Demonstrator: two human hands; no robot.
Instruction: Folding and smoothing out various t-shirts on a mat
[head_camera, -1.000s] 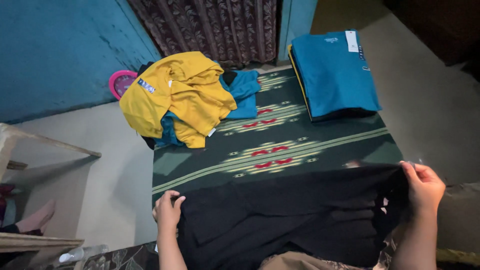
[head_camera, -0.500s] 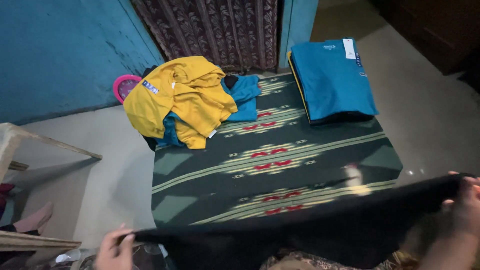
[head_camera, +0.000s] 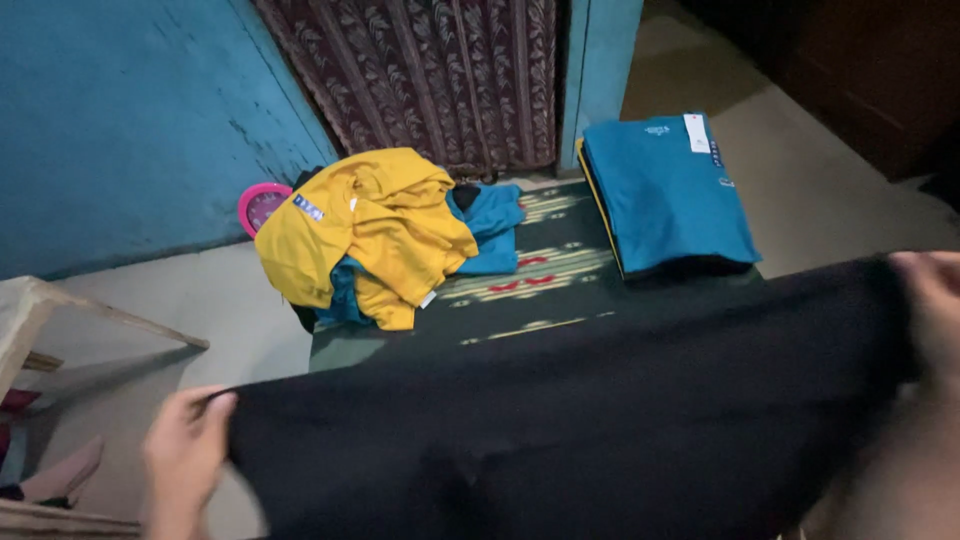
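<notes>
A black garment (head_camera: 570, 420) is stretched wide between my two hands and lifted above the near half of a dark green patterned mat (head_camera: 560, 275). My left hand (head_camera: 185, 450) grips its left edge at the lower left. My right hand (head_camera: 935, 300), blurred, grips its right edge at the far right. The cloth hides most of the mat beneath it.
A loose heap of yellow and teal shirts (head_camera: 375, 235) lies on the mat's far left. A folded stack with a teal shirt on top (head_camera: 665, 190) sits at the far right. A pink round object (head_camera: 260, 203) rests by the blue wall. A wooden frame (head_camera: 40, 310) stands left.
The black garment lay flat on the mat's near end. My hands pulled it toward me, then lifted and spread it wide, so it now covers more of the mat.
</notes>
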